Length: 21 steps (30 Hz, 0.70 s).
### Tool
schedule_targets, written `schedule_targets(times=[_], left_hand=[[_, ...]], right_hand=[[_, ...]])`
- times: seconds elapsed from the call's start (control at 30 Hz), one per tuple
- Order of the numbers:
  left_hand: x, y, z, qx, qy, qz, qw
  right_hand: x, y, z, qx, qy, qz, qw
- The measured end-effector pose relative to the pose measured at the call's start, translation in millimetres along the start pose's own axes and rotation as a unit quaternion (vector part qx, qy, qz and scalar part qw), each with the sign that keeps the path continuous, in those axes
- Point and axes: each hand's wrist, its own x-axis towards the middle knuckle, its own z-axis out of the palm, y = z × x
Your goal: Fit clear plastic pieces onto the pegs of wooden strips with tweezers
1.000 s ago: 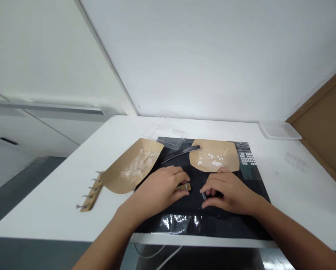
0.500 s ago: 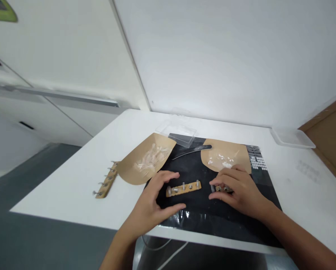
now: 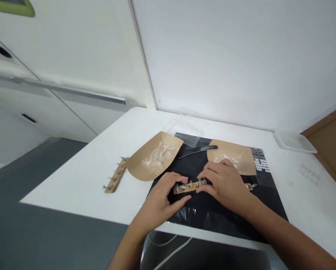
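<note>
On the black mat lies a short wooden strip (image 3: 187, 187) with several small pegs standing in a row, some topped by clear pieces. My left hand (image 3: 164, 198) curves around the strip's left end, thumb and index finger apart and nothing gripped between them. At the strip's right end my right hand (image 3: 224, 183) pinches a small clear-topped peg (image 3: 200, 182) between thumb and fingers. A second strip (image 3: 250, 186) shows only its right end, the remainder hidden behind my right hand. A third strip with pegs (image 3: 116, 179) lies on the white table to the left.
A brown paper sheet (image 3: 138, 159) holds a pile of clear nail-tip-like pieces (image 3: 159, 155). Another brown sheet (image 3: 245, 161) carries small white bits. Between them lies a dark file (image 3: 198, 150). Clear plastic trays (image 3: 185, 131) stand behind; a translucent tray (image 3: 294, 142) is at right.
My right hand has moved left with the small peg, from the right-hand strip to the right end of the middle strip. My left hand stays open around that strip; the view has shifted slightly.
</note>
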Motion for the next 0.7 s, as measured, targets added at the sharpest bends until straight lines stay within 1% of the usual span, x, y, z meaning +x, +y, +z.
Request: schedule_targets(times=[0.1, 0.23, 0.7], left_hand=[[1.7, -3.5, 0.6, -0.004, 0.000, 0.001, 1.000], [2.7, -7.5, 0.8, -0.010, 0.003, -0.004, 1.000], [6.5, -9.9, 0.3, -0.032, 0.003, -0.006, 0.999]], right_hand=[[0.2, -0.6, 5.3, 0.004, 0.002, 0.001, 1.000], [2.9, -2.4, 6.4, -0.002, -0.003, -0.001, 1.000], [2.8, -6.2, 10.9, -0.012, 0.005, 0.017, 1.000]])
